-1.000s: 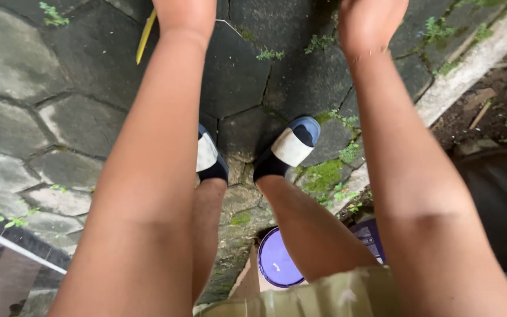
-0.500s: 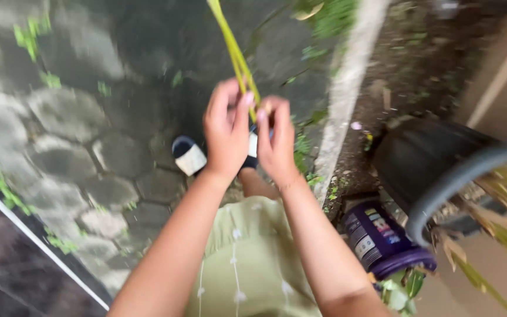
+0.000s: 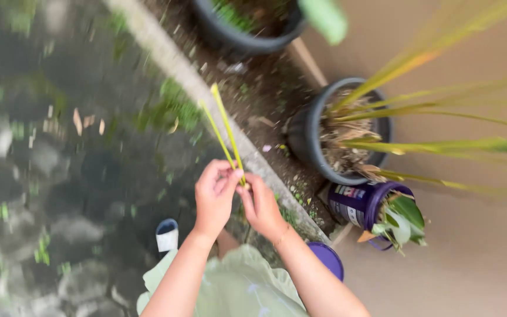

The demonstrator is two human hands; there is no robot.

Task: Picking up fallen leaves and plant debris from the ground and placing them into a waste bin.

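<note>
Pinching yellow-green leaf strips (image 3: 225, 128), hands (image 3: 215, 196) near black pot (image 3: 312, 138)

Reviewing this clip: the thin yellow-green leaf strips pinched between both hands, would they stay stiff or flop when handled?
The leaf strips stand up straight above the left hand and right hand, so they probably hold their own weight over this length. Being so thin, they look light and likely bend easily if pushed sideways. They seem narrow enough to tear or split along the grain.
</note>
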